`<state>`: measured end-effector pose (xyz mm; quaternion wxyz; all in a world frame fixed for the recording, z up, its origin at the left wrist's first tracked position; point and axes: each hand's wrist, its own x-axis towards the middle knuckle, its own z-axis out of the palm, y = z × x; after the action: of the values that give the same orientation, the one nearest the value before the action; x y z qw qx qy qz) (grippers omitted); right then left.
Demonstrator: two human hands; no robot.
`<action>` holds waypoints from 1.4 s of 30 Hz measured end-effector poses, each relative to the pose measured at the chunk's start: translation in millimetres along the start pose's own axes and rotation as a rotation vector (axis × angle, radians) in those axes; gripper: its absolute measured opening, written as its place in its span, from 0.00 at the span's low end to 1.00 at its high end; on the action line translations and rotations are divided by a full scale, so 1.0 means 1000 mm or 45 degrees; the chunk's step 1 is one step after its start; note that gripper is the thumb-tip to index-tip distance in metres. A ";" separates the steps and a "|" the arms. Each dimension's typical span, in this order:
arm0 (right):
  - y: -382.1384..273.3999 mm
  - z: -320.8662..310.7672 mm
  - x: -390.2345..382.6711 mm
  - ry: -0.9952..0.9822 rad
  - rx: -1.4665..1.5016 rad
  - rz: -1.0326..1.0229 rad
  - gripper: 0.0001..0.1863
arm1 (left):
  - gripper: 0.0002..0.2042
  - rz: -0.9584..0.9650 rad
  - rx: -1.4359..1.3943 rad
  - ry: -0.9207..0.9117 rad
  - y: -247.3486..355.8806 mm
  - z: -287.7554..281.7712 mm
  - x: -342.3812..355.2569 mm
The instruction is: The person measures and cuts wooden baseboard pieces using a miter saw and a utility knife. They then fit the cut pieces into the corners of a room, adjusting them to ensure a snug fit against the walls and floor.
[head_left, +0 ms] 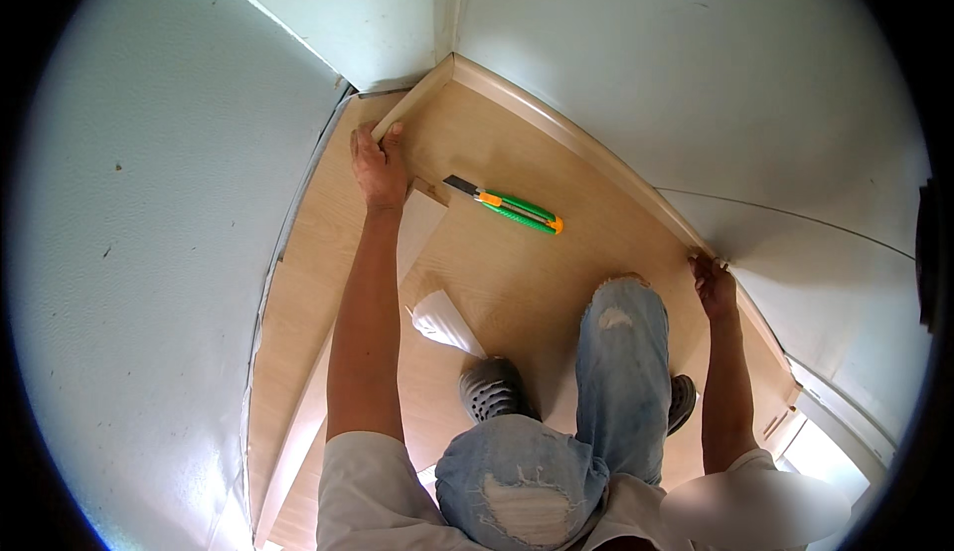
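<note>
My left hand (pixel 378 165) is closed round the near end of a short wood-coloured trim strip (pixel 422 92), which reaches up to the corner of the walls. A longer skirting strip (pixel 566 134) of the same colour runs from that corner along the right wall. Farther down it, my right hand (pixel 714 288) has its fingers curled over the strip's upper edge; the fingertips are partly hidden. Between my hands, a green and orange utility knife (pixel 522 213) with a dark blade end lies on the wood-look floor (pixel 517 293), touched by neither hand.
Pale walls (pixel 696 64) close in on both sides. A light board edge (pixel 422 223) runs under my left forearm, separating two floor areas. A crumpled white sheet (pixel 444 322) lies by my grey clog (pixel 492 389). My bent knee (pixel 624 322) stands near the middle.
</note>
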<state>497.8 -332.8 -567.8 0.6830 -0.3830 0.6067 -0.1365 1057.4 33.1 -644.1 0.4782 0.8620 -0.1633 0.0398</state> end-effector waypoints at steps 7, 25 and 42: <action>-0.002 0.004 0.000 0.119 -0.027 0.025 0.22 | 0.15 -0.013 0.004 0.047 0.004 0.001 -0.001; -0.010 -0.013 0.008 0.078 -0.135 0.138 0.23 | 0.15 0.008 0.040 0.056 -0.002 0.005 0.000; -0.005 -0.014 0.005 0.076 -0.143 0.098 0.22 | 0.14 0.201 0.104 0.097 -0.005 0.006 0.001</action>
<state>487.6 -344.6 -567.5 0.6468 -0.3929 0.6478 -0.0873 1059.1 30.5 -650.8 0.4440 0.8630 -0.2106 0.1169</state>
